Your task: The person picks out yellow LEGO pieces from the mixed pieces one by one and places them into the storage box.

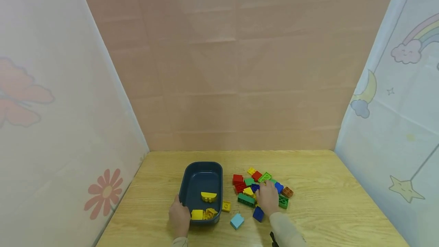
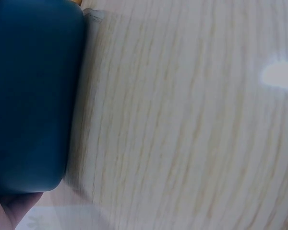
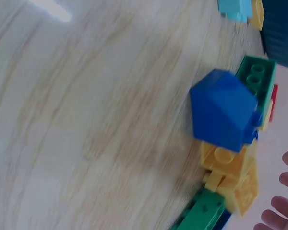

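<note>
A dark blue plastic bin (image 1: 200, 171) holds several yellow toy bricks, among them a curved yellow brick (image 1: 208, 196). My left hand (image 1: 179, 216) grips its near left side, thumb at the rim; in the left wrist view that hand shows low beside the bin's wall (image 2: 33, 96). Over the loose pile of bricks reaches my right hand (image 1: 268, 197), fingers forward and down. Its fingers show slightly bent and apart in the right wrist view, close to yellow bricks (image 3: 240, 187), with nothing seen between them. Nearby lie a dark blue sloped brick (image 3: 221, 110) and a green brick (image 3: 204, 211).
Right of the bin, a yellow brick (image 1: 226, 206) and a light blue brick (image 1: 237, 221) lie on the wooden table (image 1: 329, 209). Red bricks (image 1: 237, 179) and a brown brick (image 1: 287, 192) edge the pile. Cloth walls stand at the back and both sides.
</note>
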Demonstrator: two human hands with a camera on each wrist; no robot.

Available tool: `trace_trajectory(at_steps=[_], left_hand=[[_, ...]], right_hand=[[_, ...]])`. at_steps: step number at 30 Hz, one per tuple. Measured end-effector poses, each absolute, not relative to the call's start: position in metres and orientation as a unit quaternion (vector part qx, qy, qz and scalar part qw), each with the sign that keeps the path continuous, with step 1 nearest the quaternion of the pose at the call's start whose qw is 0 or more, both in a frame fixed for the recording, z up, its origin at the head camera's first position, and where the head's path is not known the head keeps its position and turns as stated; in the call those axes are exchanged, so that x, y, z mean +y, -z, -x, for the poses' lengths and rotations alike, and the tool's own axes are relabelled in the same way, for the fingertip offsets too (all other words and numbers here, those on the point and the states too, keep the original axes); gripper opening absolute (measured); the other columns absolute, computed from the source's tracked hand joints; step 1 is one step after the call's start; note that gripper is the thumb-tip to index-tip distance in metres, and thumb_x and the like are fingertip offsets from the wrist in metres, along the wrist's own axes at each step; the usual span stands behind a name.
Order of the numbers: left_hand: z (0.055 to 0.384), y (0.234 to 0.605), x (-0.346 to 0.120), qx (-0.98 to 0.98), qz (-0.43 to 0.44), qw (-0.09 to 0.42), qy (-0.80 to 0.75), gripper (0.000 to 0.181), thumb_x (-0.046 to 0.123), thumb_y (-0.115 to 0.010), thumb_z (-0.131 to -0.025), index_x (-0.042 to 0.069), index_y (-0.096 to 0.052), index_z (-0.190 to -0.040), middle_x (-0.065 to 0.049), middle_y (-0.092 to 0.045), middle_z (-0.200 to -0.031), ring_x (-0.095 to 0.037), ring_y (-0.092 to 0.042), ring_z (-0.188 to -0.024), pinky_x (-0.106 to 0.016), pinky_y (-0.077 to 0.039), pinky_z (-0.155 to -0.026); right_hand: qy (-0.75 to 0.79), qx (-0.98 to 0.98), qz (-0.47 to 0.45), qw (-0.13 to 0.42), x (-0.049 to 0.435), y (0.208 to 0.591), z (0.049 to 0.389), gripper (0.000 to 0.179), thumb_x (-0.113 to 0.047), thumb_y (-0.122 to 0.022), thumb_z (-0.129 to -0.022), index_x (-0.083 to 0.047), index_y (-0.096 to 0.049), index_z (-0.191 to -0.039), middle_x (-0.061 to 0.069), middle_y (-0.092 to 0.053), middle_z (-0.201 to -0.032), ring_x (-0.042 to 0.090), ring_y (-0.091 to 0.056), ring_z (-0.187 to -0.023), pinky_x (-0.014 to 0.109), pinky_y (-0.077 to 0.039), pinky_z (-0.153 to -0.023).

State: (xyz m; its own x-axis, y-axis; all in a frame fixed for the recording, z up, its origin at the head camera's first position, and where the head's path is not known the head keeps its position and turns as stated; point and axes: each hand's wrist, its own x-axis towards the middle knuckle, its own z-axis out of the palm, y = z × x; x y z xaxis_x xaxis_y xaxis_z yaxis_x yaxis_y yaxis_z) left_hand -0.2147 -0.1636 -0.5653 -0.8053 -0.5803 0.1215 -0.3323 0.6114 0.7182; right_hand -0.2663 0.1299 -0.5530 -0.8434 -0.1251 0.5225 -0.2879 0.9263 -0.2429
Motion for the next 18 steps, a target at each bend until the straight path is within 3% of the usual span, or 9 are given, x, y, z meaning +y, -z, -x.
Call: trace_trajectory(at_steps=[10, 18], left_hand=[[0.217, 0.569, -0.163, -0.883, -0.258, 0.168, 0.355, 0.046, -0.012, -0.053, -0.072, -0.015, -0.047, -0.117, -0.026, -0.062, -0.091, -0.038, -0.06, -0.082, -0.047, -0.049, -0.067], [0.216, 0.565, -0.164, -0.883, -0.259, 0.163, 0.355, 0.045, -0.012, -0.053, -0.073, -0.016, -0.047, -0.117, -0.026, -0.061, -0.091, -0.038, -0.06, -0.082, -0.047, -0.049, -0.067]], right_hand=[[-0.162, -0.967, -0.07, 0.183, 0.139, 0.558, 0.266, 0.026, -0.009, -0.068, -0.074, 0.008, -0.062, -0.093, 0.024, -0.054, -0.093, 0.035, -0.05, -0.079, 0.043, -0.048, -0.059], [-0.164, -0.968, -0.072, 0.174, 0.139, 0.563, 0.267, 0.023, -0.006, -0.067, -0.074, 0.008, -0.061, -0.092, 0.027, -0.051, -0.101, 0.039, -0.048, -0.082, 0.042, -0.049, -0.057]])
